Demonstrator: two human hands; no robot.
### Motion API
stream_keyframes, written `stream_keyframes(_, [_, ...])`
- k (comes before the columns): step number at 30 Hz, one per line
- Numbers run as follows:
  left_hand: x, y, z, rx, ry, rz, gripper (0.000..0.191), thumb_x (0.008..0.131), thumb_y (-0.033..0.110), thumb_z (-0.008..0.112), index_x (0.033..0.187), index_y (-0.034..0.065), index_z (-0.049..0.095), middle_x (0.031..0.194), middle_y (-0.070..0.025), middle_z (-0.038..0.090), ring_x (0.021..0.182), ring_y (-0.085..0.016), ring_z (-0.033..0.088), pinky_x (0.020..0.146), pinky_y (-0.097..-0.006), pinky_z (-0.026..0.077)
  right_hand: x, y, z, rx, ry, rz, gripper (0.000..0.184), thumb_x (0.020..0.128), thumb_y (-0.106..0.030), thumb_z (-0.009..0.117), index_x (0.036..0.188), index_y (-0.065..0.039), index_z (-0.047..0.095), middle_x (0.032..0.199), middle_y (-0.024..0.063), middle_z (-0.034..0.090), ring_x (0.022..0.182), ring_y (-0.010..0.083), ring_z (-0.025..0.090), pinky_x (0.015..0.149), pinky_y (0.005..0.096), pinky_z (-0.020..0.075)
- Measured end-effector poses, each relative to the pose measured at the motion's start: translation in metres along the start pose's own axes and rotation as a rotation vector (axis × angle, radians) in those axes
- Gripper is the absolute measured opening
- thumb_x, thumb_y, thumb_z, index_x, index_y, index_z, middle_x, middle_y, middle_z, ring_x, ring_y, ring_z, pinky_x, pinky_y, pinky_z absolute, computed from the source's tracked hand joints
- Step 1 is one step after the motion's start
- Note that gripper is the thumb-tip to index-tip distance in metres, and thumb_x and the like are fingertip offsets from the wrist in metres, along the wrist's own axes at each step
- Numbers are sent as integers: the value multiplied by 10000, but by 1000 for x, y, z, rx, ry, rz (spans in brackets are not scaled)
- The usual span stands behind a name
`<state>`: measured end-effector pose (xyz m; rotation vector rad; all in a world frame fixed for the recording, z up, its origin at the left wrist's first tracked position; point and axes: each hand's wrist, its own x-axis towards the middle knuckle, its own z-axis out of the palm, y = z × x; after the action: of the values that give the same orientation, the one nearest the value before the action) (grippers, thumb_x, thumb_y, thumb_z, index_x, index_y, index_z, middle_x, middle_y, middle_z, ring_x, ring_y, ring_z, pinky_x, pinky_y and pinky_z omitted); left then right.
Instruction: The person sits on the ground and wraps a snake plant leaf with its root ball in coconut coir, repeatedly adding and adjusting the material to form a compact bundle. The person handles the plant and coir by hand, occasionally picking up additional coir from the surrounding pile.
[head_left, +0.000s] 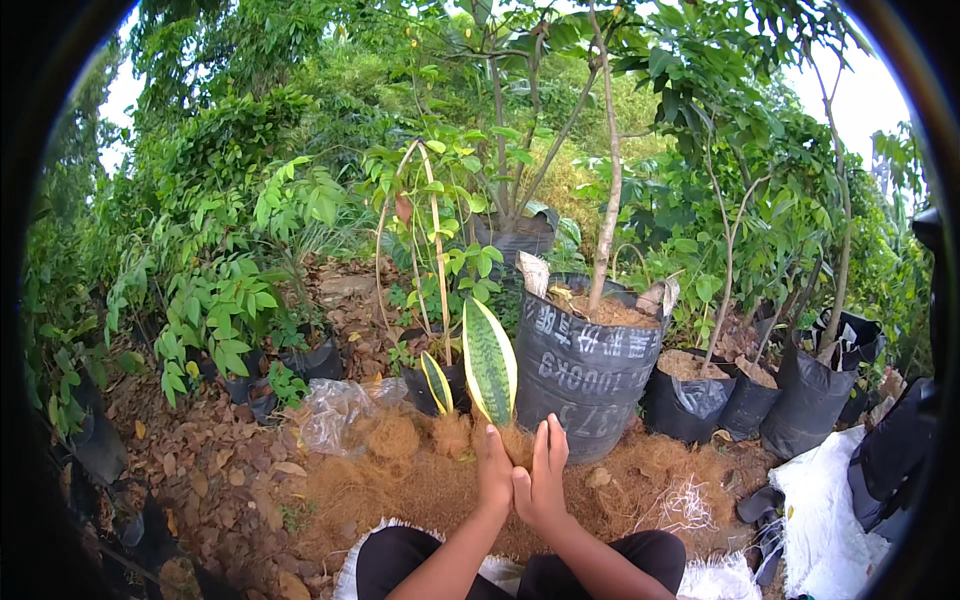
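My left hand (493, 471) and my right hand (544, 480) are cupped together low in front of me, thumbs close to each other. Between the palms sits a ball of brown coir fibre (517, 444), partly hidden by my fingers. A broad snake plant leaf (490, 364), green with yellow margins, stands upright from it. To the left, a smaller snake plant leaf (435, 382) rises from another fibre ball (452, 435). A further round fibre ball (394, 436) lies beside that one.
A large black grow bag (585, 375) with printed writing holds a sapling behind my hands. Smaller black grow bags (686, 405) stand to the right. Clear plastic (337, 412) lies left, white strings (686, 506) right. White woven sacking (817, 517) lies near a dark-clothed person (892, 450).
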<state>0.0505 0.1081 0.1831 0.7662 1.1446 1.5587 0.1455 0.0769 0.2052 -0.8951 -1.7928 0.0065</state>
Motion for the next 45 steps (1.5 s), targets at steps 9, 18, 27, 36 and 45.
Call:
stream_keyframes(9, [-5, -67, -11, -211, 76, -385, 630, 1099, 552, 317, 1453, 65, 500, 1383, -98, 581, 1265, -216, 568, 1077, -365, 458, -61, 64, 49, 504, -147, 514, 621, 971, -233, 600, 1492, 61, 434, 1436, 273, 557, 1329, 392, 561, 1117, 438, 421])
stream_keyframes(18, [-2, -70, -21, -399, 138, -548, 473, 1095, 449, 391, 1297, 60, 569, 1219, -75, 628, 1122, -208, 636, 972, -357, 524, -72, 69, 60, 491, -124, 527, 641, 905, -273, 732, 1413, 58, 523, 1416, 252, 586, 1298, 392, 594, 1109, 444, 445])
stream_keyframes(27, [-9, -90, -39, -391, -93, -698, 378, 1055, 426, 515, 1265, 123, 595, 1201, -64, 660, 1096, -230, 666, 982, -411, 553, -80, 46, 36, 559, -77, 619, 744, 901, -173, 718, 1528, 55, 388, 1417, 242, 586, 1293, 346, 605, 1084, 398, 456])
stream_keyframes(36, [2, -91, -40, -375, 39, -781, 326, 1058, 351, 516, 1201, 73, 610, 1178, -87, 667, 1074, -223, 677, 919, -393, 575, -79, 41, 45, 419, -64, 721, 500, 884, -203, 736, 1315, 11, 601, 1173, 222, 690, 1071, 357, 692, 941, 416, 529])
stream_keyframes(45, [-8, -82, -17, 1, 265, -77, 425, 1071, 266, 440, 1400, -2, 458, 1278, -130, 583, 1226, -292, 572, 1086, -399, 432, -62, 54, 51, 365, -95, 731, 440, 879, -235, 753, 1200, 42, 638, 1065, 226, 710, 981, 366, 709, 880, 417, 545])
